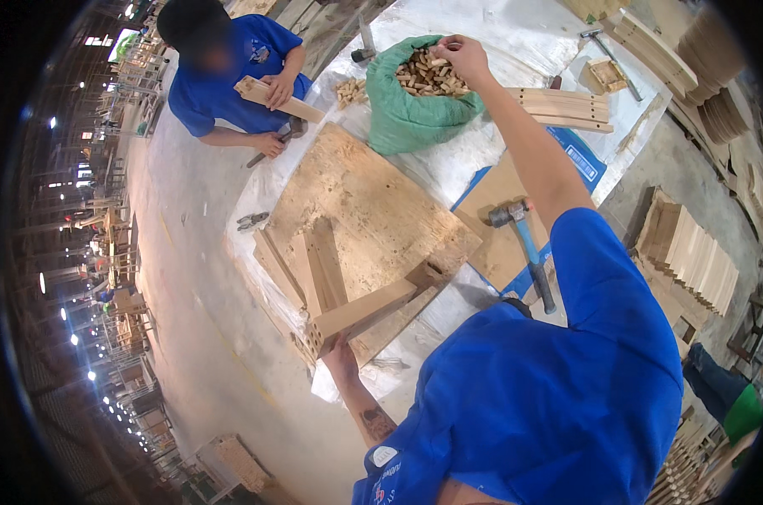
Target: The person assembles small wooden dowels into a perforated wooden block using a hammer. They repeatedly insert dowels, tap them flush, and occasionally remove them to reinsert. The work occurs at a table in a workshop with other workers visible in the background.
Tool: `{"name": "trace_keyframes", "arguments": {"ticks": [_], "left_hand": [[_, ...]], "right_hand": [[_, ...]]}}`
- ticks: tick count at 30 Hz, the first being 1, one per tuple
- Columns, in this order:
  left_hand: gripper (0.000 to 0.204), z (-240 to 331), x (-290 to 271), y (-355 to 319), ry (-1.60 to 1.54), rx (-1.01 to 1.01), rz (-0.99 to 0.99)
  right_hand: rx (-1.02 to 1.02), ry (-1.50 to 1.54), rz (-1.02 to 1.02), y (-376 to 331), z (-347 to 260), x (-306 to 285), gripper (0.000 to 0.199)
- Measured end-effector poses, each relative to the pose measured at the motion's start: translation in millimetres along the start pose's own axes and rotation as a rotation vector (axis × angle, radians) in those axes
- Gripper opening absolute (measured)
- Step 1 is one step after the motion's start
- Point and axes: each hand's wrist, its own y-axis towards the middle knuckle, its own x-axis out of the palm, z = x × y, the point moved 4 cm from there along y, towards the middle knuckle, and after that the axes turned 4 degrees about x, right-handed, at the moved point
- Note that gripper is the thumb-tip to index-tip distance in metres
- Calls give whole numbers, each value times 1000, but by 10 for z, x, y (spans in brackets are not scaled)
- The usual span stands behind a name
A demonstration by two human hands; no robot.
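My left hand (340, 360) is closed under the near end of a wooden rail (364, 313), which has several drilled holes in its end face. The rail is tilted over a worn plywood board (381, 202), and other wooden pieces (318, 265) lie beside it. My right arm reaches far forward to a green sack (398, 122) full of short wooden dowels (428, 76). At the sack's opening, my right hand (465, 59) pinches what looks like one dowel. The fingertips are partly hidden.
A mallet (524, 244) with a blue and black handle lies on cardboard (499, 198) to the right. Pliers (252, 220) lie at the board's left edge. Drilled rails (566, 109) lie beyond the sack. Across the table, a co-worker (230, 71) holds a wooden piece and a hammer.
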Motion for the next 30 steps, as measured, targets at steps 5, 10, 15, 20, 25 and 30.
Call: {"name": "trace_keyframes", "arguments": {"ticks": [5, 10, 15, 20, 25, 30], "left_hand": [[55, -143, -115, 28, 313, -14, -150], [56, -291, 7, 30, -33, -92, -35], [56, -8, 407, 13, 189, -112, -351], [55, 10, 416, -98, 5, -62, -373], [52, 111, 481, -94, 1, 12, -409], [53, 106, 462, -52, 55, 43, -369]], "right_hand": [[463, 703, -189, -1031, -220, 498, 32], [730, 385, -551, -3069, 230, 885, 25], [592, 133, -653, -3858, 663, 1239, 20], [585, 31, -682, -3786, 826, 1444, 17], [265, -147, -684, -3491, 686, 1347, 26], [423, -45, -705, -3403, 215, 1432, 26]]}}
